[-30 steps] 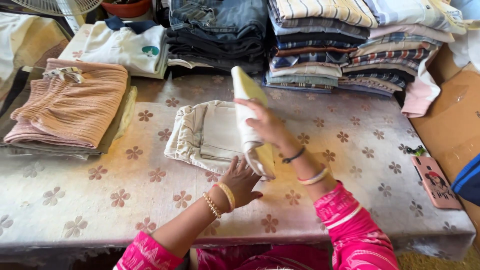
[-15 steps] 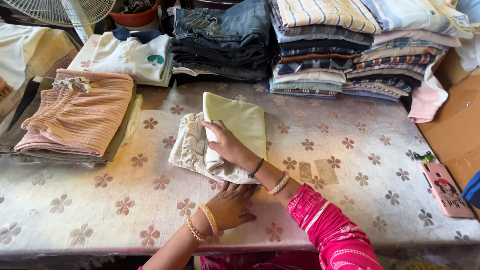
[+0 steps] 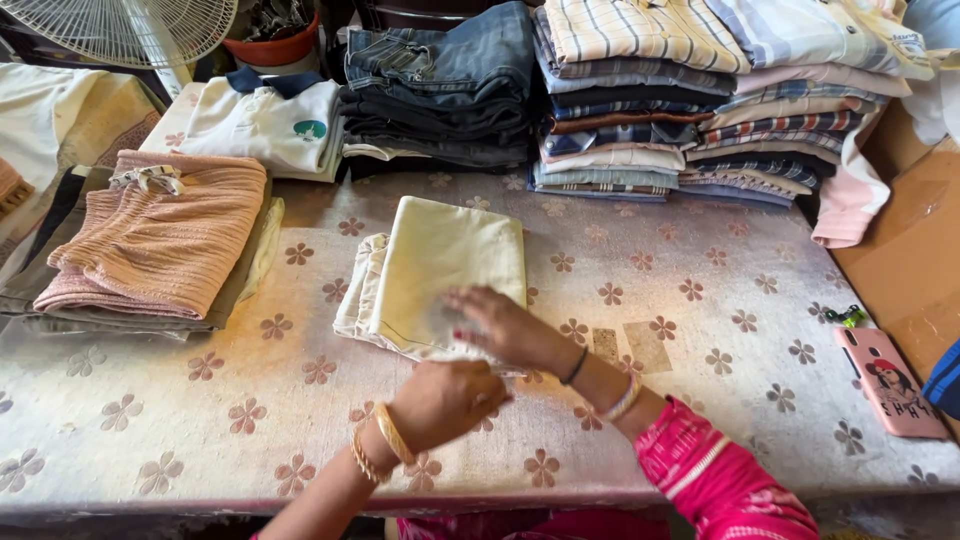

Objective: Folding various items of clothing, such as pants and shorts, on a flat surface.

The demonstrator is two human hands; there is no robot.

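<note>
Cream folded garment [image 3: 448, 270] — grey tablecloth [image 3: 700, 300], brown flowers — pink sleeve [image 3: 720, 480].

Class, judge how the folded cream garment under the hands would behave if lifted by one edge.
The cream garment is soft layered cloth, so it would likely droop and unfold. It looks light. The right hand presses it flat, suggesting it yields easily.

Right hand [image 3: 505, 330] motion-blurred, fingers unclear. Near corner of cream folded garment [image 3: 440, 275] hidden under both hands. Left hand [image 3: 440, 400] fingertips not visible. Fan [image 3: 120, 30] cut by top edge. Blue thing [image 3: 945, 380] cut by right edge, kind unclear.
</note>
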